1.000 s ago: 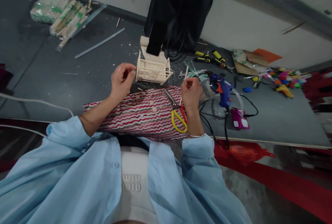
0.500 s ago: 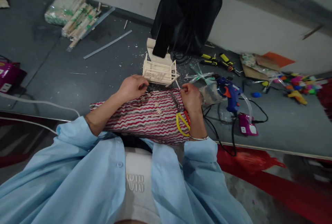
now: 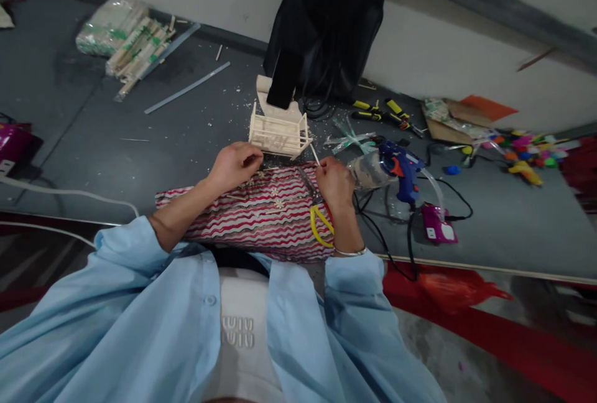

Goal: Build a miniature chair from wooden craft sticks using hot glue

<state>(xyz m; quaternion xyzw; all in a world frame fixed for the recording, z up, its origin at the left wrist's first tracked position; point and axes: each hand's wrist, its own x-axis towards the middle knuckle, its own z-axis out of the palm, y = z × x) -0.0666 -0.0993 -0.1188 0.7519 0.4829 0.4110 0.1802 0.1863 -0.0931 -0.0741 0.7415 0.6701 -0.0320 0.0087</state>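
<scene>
The left hand (image 3: 236,165) rests on the far edge of the striped cloth (image 3: 254,213), its fingers curled together near something small that cannot be made out. The right hand (image 3: 334,180) is closed on a thin wooden stick (image 3: 315,155), pinched at its near end. The stick's long axis runs from the fingers up and away to the left, so its free tip points toward the near right corner of the small wooden crib frame (image 3: 278,131).

That frame stands upright on the table (image 3: 140,142) just beyond both hands, between them and slightly nearer the left one. Its long side runs across the view, left to right, and its slatted rails face the person. The two hands are apart, with the cloth and a few small pale flower shapes lying between them.

Yellow-handled scissors (image 3: 319,219) lie on the cloth just under the right wrist, blades pointing away toward the frame. To the right of that hand a blue glue gun (image 3: 400,166) lies beside a clear plastic bag, with its cable trailing to a pink power block (image 3: 437,227). Behind the frame a dark phone (image 3: 283,79) leans against a black bag (image 3: 326,30). Far left lie bundles of wrapped sticks (image 3: 125,39).
</scene>
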